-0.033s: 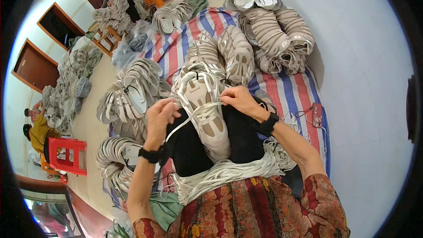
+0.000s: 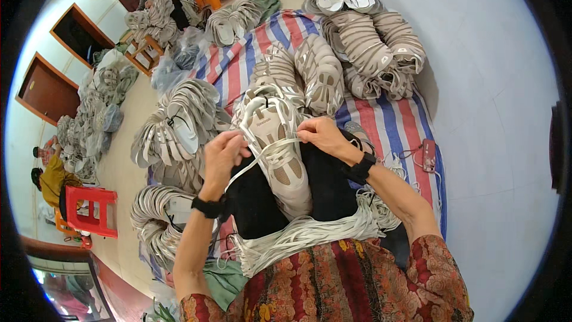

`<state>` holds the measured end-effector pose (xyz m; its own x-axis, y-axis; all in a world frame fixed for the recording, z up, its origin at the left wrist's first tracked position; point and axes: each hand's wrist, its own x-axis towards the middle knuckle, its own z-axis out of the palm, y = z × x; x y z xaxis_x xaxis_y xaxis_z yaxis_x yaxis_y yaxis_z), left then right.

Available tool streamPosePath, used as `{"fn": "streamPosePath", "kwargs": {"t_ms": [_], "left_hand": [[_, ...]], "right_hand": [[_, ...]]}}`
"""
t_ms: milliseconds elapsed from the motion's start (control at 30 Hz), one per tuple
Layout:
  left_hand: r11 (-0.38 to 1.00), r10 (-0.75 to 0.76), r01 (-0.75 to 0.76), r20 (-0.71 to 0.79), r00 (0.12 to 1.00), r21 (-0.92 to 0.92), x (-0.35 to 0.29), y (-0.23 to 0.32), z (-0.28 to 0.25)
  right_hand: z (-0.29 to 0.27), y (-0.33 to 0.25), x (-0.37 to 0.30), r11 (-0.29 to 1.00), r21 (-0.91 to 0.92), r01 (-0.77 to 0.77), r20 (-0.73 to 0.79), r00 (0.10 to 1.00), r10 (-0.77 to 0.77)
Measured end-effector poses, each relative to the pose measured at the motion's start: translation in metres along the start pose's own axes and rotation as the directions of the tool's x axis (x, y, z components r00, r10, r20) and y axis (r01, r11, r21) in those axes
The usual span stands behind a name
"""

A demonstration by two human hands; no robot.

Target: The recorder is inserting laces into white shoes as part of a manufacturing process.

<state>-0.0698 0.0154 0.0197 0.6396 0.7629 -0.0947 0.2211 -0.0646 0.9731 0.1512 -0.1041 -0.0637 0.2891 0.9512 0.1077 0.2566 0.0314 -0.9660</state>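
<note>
A beige and white sneaker upper (image 2: 288, 173) lies between my black-clad thighs, toe toward me and tongue upward. Pale shoelace (image 2: 262, 156) crosses its throat, with a loose length trailing down to the left. My right hand (image 2: 325, 137) pinches the lace at the upper's right edge. Beside the left eyelet edge, my left hand (image 2: 225, 155) has its fingers curled and thumb and forefinger together; what they hold, if anything, is too small to make out. A thick bundle of pale laces (image 2: 310, 235) rests across my lap.
Stacked uppers (image 2: 319, 74) continue beyond the one on my lap. More bundles (image 2: 179, 122) stand at left and others (image 2: 369, 45) at far right, on a striped sheet (image 2: 402, 122). A red stool (image 2: 91, 209), a red phone-like object (image 2: 425, 155) and a white wall (image 2: 494, 143) flank me. People sit farther off.
My left hand has shifted slightly right and up, closer to the upper's edge. My right hand keeps its place with the lace.
</note>
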Motion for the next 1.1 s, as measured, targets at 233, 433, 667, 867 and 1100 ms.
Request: {"fn": "streamPosePath", "kwargs": {"t_ms": [233,433,667,867,1100], "left_hand": [[0.973,0.045,-0.011,0.142,0.989,-0.232,0.025,-0.023,0.057],[0.997,0.063,-0.071,0.231,0.971,0.027,0.03,-0.025,0.063],[0.983,0.022,0.007,0.151,0.988,-0.185,0.023,-0.027,0.059],[0.967,0.1,-0.156,-0.264,0.959,-0.2,0.01,-0.065,0.006],[0.97,-0.084,0.091,0.038,0.996,-0.223,-0.004,-0.083,0.013]], "right_hand": [[0.006,0.0,0.003,0.972,-0.231,0.046,-0.021,0.998,-0.053],[-0.007,-0.014,0.018,0.888,-0.41,0.207,0.131,0.977,-0.167],[-0.008,-0.003,0.017,0.99,-0.137,0.02,0.111,0.994,-0.004],[0.016,-0.057,0.015,0.721,-0.474,0.505,0.094,0.844,-0.529],[0.056,-0.049,0.022,0.551,-0.548,0.629,0.271,0.757,-0.595]]}}
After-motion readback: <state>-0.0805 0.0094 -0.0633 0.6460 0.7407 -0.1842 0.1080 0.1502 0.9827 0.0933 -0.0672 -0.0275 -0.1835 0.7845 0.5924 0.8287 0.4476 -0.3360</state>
